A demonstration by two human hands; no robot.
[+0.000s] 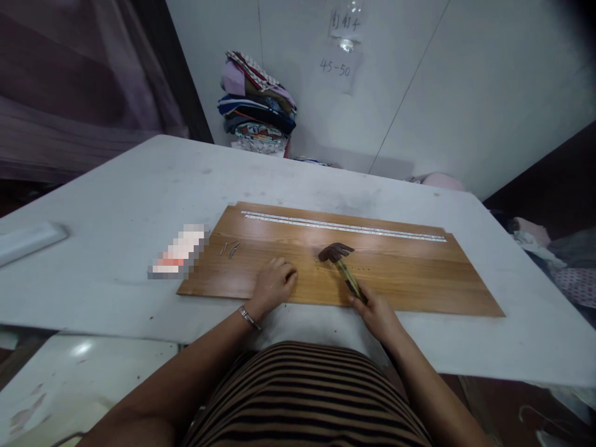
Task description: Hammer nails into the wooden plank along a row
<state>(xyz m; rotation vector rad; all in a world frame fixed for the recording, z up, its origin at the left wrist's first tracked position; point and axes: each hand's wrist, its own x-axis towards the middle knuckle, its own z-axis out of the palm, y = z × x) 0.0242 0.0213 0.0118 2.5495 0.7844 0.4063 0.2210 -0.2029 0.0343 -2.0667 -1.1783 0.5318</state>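
A long wooden board lies across the white table. My right hand is closed round the handle of a claw hammer, whose dark head hangs just above the board's middle, near a row of small dark dots. My left hand rests on the board with its fingers curled under; whether it holds anything is hidden. A few loose nails lie at the board's left end. A pale ruler strip runs along the far edge of the board.
A small blurred pink-and-white packet lies left of the board, and a white flat object sits at the table's left edge. Folded fabrics are stacked against the back wall. More cloth lies off to the right.
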